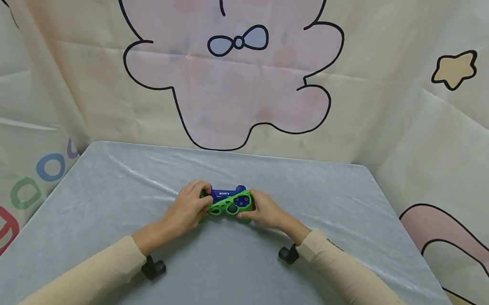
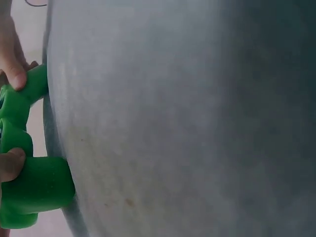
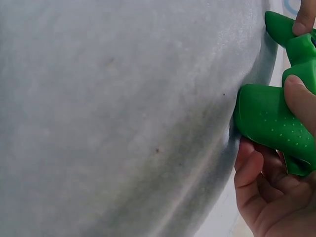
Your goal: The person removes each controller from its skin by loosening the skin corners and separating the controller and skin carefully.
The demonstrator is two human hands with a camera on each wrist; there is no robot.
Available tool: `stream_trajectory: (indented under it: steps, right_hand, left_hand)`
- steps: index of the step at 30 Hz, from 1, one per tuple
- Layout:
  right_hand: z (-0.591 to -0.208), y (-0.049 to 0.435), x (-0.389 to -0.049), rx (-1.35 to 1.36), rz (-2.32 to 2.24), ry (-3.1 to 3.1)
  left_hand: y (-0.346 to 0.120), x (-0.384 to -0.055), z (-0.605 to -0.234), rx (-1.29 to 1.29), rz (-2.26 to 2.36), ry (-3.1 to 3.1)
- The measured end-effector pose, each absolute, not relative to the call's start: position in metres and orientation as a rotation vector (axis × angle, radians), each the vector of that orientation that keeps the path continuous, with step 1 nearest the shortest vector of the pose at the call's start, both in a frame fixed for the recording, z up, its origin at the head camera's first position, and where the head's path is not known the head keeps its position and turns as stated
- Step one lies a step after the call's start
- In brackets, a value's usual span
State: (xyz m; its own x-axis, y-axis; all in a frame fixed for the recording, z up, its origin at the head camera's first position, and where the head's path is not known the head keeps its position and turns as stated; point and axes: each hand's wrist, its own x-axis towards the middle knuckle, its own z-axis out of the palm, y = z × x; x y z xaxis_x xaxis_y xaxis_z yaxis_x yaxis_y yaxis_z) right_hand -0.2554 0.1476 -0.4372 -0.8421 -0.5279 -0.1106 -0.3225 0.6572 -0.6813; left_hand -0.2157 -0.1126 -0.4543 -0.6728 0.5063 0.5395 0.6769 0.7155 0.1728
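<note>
In the head view, a blue game controller (image 1: 223,193) marked SONY sits between both hands over the middle of the table. A green rubbery cover (image 1: 228,202) lies across part of its face, leaving the blue upper left portion bare. My left hand (image 1: 188,206) grips the left end, thumb on the front. The right hand (image 1: 267,210) holds the right end, its thumb low near a grip. Both wrist views show green-covered grips close to the cloth; in the right wrist view the cover (image 3: 274,118) has raised dots, and curled fingers (image 3: 249,173) show beneath it.
A grey-blue velvety cloth (image 1: 226,275) covers the table. Black wrist cameras (image 1: 154,269) hang below the sleeves. Behind stands a fabric backdrop (image 1: 232,89) with a cartoon bear, and more printed fabric hangs at both sides.
</note>
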Motion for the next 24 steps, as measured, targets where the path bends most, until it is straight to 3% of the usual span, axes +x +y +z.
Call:
stream_trajectory:
  steps: [10,19,24]
  right_hand:
    - [-0.435,0.152,-0.259,-0.698,-1.001,2.549]
    - [-0.439,0.150,-0.264,-0.680,-1.017,2.511]
    - [-0.445,0.148,-0.262,-0.671,-1.050,2.490]
  left_hand:
    - [-0.117,-0.218,-0.448,-0.870,-0.386,-2.425]
    - [-0.136,-0.225,-0.444,-0.592,-1.301,-2.758]
    - [-0.143,-0.224,-0.450,-0.465,-1.385,-2.788]
